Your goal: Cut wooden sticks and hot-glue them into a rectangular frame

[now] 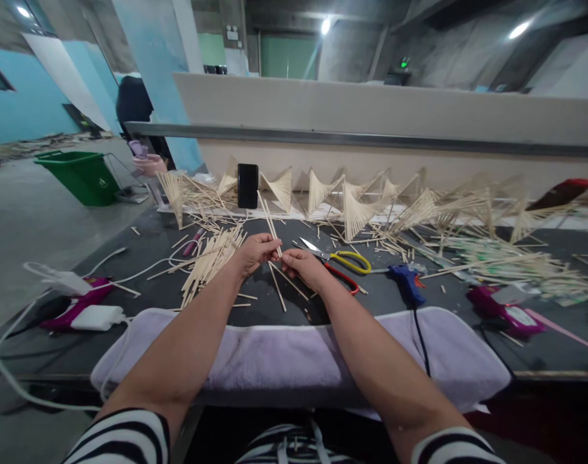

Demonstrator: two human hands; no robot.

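Dark desk point(129, 248) in a concrete room point(352, 48), plush lilac towel point(284, 354) along its near edge; left hand point(258, 253) and right hand point(302, 264) pinch slender wooden sticks point(270, 222).

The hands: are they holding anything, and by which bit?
The left hand and right hand pinch thin pale sticks near their lower ends.

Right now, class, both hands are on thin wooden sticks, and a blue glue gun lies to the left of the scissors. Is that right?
No: in the head view, the blue glue gun lies to the right of the scissors. The left hand and right hand are indeed on thin wooden sticks.
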